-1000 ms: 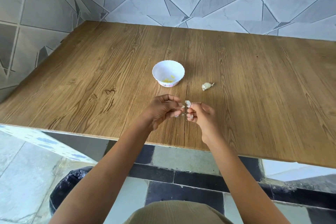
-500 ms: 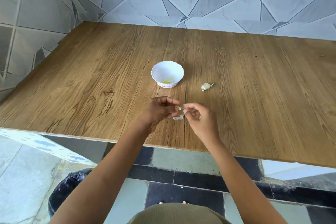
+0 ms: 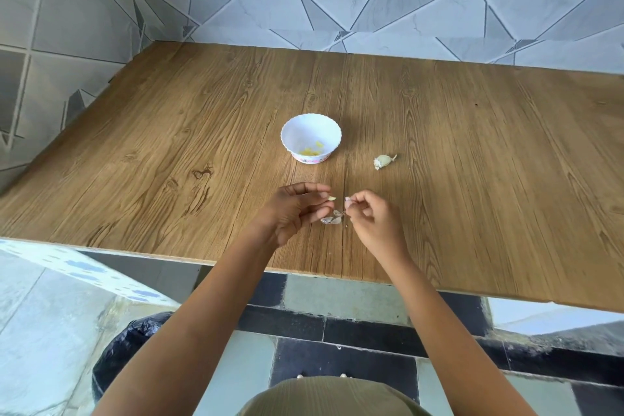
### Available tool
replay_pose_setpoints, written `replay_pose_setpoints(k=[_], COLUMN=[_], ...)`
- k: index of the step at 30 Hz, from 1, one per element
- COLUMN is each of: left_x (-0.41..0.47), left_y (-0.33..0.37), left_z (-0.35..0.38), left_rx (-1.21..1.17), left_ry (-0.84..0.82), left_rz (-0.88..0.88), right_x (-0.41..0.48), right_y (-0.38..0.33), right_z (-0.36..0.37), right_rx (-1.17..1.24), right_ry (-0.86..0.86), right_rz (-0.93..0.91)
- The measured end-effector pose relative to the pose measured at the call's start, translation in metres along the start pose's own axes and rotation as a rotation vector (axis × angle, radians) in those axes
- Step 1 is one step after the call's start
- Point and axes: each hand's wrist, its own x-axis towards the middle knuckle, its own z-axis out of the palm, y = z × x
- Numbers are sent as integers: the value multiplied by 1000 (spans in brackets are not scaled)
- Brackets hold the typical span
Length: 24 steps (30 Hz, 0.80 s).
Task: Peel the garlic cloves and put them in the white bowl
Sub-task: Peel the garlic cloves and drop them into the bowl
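Note:
My left hand (image 3: 297,209) pinches a pale garlic clove (image 3: 332,199) between thumb and fingertips, just above the wooden table (image 3: 472,162). A short gap to its right, my right hand (image 3: 371,219) pinches a small scrap of garlic skin (image 3: 347,202). Loose skin pieces (image 3: 332,219) lie on the table between and below the two hands. The white bowl (image 3: 311,137) stands beyond the hands, with yellowish peeled pieces in its bottom. An unpeeled garlic piece (image 3: 383,161) lies to the right of the bowl.
The table meets tiled walls at the back and left. Its front edge runs just below my wrists. A black bin (image 3: 128,351) stands on the floor under the table's front left.
My hands have drawn apart: the left keeps the clove, the right has pulled a scrap of skin away to the right. More skin now lies on the table below them.

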Motion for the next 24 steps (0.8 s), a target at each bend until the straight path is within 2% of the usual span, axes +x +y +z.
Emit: replay_pose_setpoints(k=[3,5,7,11,13,21,24], left_x=[0,-2,-5,-11,-11,-11,-11], left_y=[0,-2,-3,-4,-5,-5,-3], left_z=[0,1,3,5,5,7,6], left_rx=[88,187,298,481,557,728,654], left_ry=[15,33,50,79,103,161,140], left_rz=[44,86,141,269,303,367,324], right_x=[-2,-2,-1,1,2,5,6], right_y=[5,3,0,-11,-14,-11,-10], right_z=[-1,-3,-3,-5,-6,-2,-1], right_rx=[-242,-258,-170,129,203,127,180], right_ry=[85,116,78,-3,-40,-81,-107], right_rz=[-112,-165,-179,-78,-56,-127,-30])
